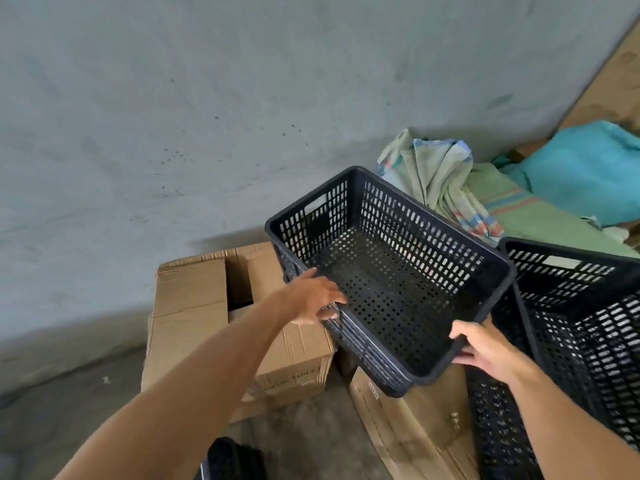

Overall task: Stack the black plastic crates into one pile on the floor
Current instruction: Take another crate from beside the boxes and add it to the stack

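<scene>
An empty black slotted plastic crate [391, 271] is held up, tilted, above cardboard boxes. My right hand [485, 348] grips its near right corner rim. My left hand [311, 299] lies on its near left rim with the fingers over the edge. A second black crate [575, 323] stands at the right, close beside the held one; it seems to rest on more black crate below [498, 434]. A dark object [232, 459] shows at the bottom edge; I cannot tell what it is.
Two cardboard boxes sit under the held crate, one at the left [194, 306] with open flaps and one below [408, 420]. Folded sacks [436, 178] and a teal sack [585, 171] lie behind. A grey wall [207, 116] rises ahead. Bare concrete floor [69, 393] lies at the left.
</scene>
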`<state>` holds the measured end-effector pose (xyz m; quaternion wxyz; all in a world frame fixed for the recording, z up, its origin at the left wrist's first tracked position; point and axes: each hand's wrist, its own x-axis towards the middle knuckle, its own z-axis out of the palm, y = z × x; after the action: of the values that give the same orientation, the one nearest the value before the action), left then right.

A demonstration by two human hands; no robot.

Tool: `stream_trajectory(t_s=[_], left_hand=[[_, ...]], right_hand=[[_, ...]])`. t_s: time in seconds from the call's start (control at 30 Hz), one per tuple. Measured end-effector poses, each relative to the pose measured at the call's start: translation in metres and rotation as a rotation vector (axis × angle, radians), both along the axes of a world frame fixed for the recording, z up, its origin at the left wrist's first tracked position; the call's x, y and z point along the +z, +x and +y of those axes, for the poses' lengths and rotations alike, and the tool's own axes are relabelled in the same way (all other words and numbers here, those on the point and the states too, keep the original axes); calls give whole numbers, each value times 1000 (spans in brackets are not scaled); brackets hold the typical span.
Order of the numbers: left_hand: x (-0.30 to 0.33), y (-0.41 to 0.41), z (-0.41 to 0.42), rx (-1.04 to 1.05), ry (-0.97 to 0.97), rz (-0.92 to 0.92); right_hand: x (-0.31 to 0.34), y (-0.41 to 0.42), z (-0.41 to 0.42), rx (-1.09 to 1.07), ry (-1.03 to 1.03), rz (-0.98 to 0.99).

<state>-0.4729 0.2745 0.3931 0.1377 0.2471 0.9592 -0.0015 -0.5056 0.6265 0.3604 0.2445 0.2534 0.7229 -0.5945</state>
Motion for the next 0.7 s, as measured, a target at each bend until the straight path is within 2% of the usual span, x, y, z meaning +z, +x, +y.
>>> stream_trajectory(t_s=[0.07,0.13,0.27,0.37,0.43,0.47,0.5,0.57,0.6,0.63,0.7], left_hand=[[5,-1,-24,49,-104,51],[9,4,-44,91,-137,10],[12,24,-48,116,12,-188],[10,42,-41,236,203,-460],[9,45,-40,343,282,-526],[10,44,-41,384,296,-485],[9,40,-45,412,275,-368],[4,29,-59,497,139,15],[3,25,-65,596,63,142],[0,22,-73,724,11,152],[-11,22,-80,929,25,8]], right_hand=[[2,0,14,62,25,-30],[-1,1,20,104,64,-76],[-4,-1,15,95,290,-25],[2,-8,3,170,496,127],[3,-12,-4,230,637,199],[1,-14,-6,272,716,237],[0,-17,-6,316,779,268],[-2,-20,-8,375,861,311],[-2,-22,-7,391,899,323],[-3,-24,-7,402,932,325],[-5,-27,-9,404,977,328]])
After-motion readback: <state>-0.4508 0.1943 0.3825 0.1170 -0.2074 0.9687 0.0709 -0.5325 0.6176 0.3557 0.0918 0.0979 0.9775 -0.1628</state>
